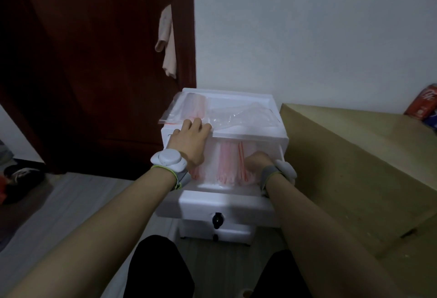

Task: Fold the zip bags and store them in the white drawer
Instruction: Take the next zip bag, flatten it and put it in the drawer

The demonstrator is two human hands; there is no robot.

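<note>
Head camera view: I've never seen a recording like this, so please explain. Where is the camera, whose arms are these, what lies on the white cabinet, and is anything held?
No machine here: a person wears one wide-angle camera on the head, looking down at their own bare arms. The left hand rests on the front edge of the small white plastic drawer cabinet, fingers touching the clear zip bags with red seal strips lying on its top. The top white drawer is pulled out and holds folded zip bags packed side by side. The right hand reaches down among them; its fingers are hidden, so whether it grips one cannot be told.
</note>
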